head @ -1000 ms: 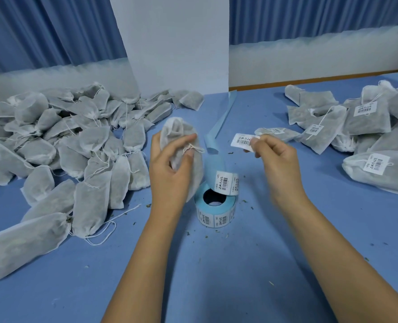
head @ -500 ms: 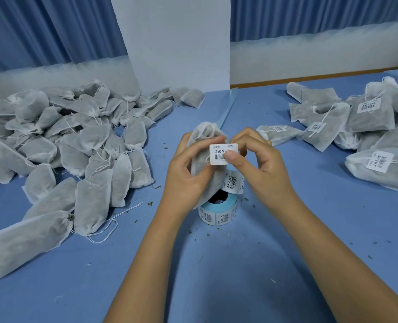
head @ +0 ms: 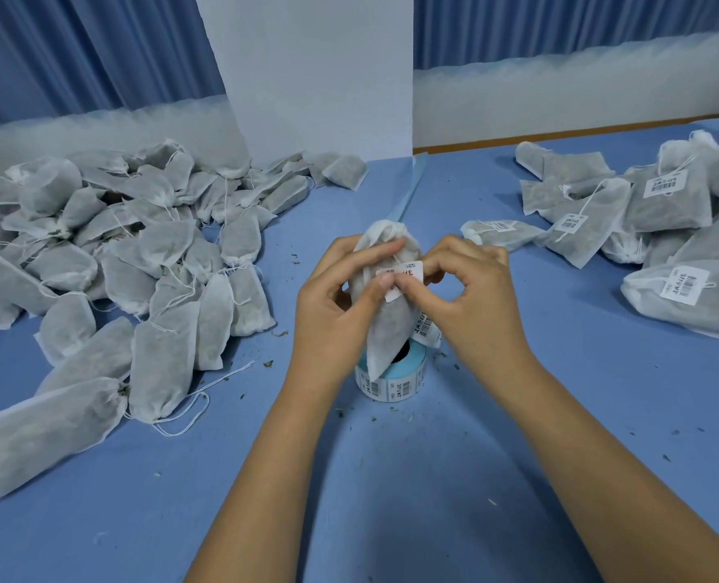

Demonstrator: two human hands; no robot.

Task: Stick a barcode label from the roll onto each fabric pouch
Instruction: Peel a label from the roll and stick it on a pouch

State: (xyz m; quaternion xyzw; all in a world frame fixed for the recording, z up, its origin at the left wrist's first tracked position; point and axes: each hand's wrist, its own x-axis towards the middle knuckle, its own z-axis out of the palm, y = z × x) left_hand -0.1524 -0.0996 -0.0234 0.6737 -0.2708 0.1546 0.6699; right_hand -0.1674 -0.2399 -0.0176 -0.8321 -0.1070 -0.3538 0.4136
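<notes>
A second ago the right hand (head: 471, 305) held the freshly peeled barcode label (head: 404, 273) out to the side, well apart from the pouch (head: 385, 330). Now the two have met: the label lies against the pouch's upper front, just below the drawstring neck, and both thumbs are on it. The left hand (head: 332, 313) grips the pouch with its fingers curled round the back near the neck. The right hand pinches the label's edge against the fabric between thumb and bent forefinger, its other fingers loosely curled. The pouch hangs upright, its bottom corner dipping over the hollow core of the label roll (head: 391, 380) on the blue table (head: 433, 477). The label looks laid on but not yet smoothed flat, one lower corner hidden under the thumbs, so I judge the sticking is at its pressing stage. To the left the heap of bare pouches (head: 139, 254) is large, and the labelled pile (head: 644, 212) on the right is smaller: most of the job remains.
</notes>
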